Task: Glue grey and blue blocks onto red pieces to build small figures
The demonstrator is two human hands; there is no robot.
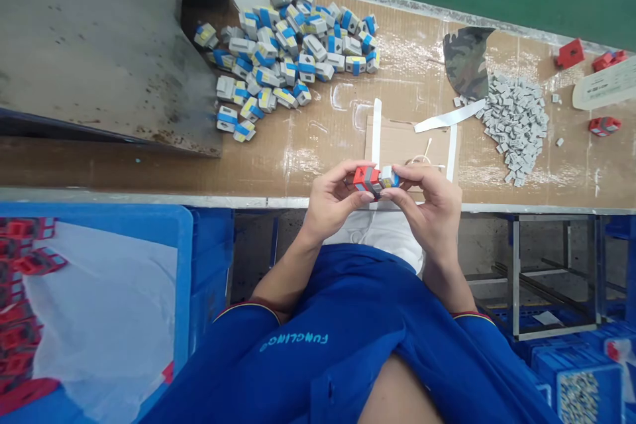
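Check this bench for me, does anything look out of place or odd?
The camouflage cloth looks out of place: a ragged scrap lying on the bench beside the loose grey blocks and a white strip, unlike the plastic parts around it. The blue-and-white parts also lie in a loose heap, not in a tray.

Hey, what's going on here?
A person holds a red block in the left hand against a white-and-blue block in the right hand, above a cardboard sheet. A heap of white-and-blue blocks and a heap of gray pieces lie on the bench. More red blocks sit in a blue bin.
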